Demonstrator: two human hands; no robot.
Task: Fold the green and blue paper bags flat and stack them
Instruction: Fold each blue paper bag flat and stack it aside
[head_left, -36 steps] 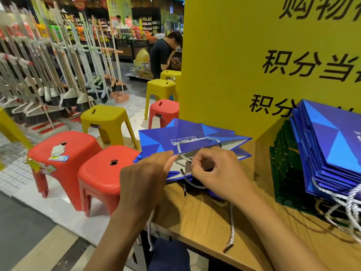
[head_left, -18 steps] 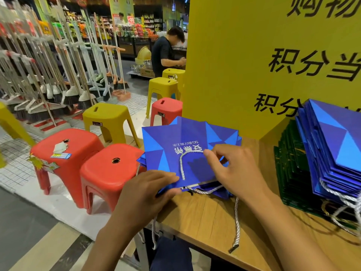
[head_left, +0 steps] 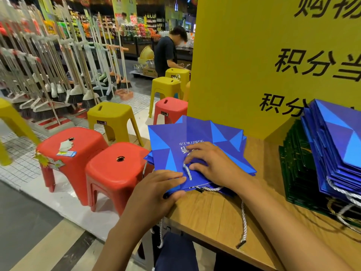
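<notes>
A shop aisle with brooms (head_left: 58, 79) and red stools (head_left: 115, 173) runs left of a wooden tabletop (head_left: 214, 216) backed by a yellow sign (head_left: 244, 65). A blue paper bag (head_left: 175, 139) lies flat on other blue ones at the tabletop's left edge. The left hand (head_left: 156, 194) pinches its near edge, and the right hand (head_left: 214, 163), fingers curled, pinches its white cord handle (head_left: 188, 173). Stacked blue bags (head_left: 336, 145) lean over green bags (head_left: 297, 169) at the right.

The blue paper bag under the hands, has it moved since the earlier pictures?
Yes. The blue paper bag was open and raised; now it lies flat, lowered toward the light wooden table.
</notes>
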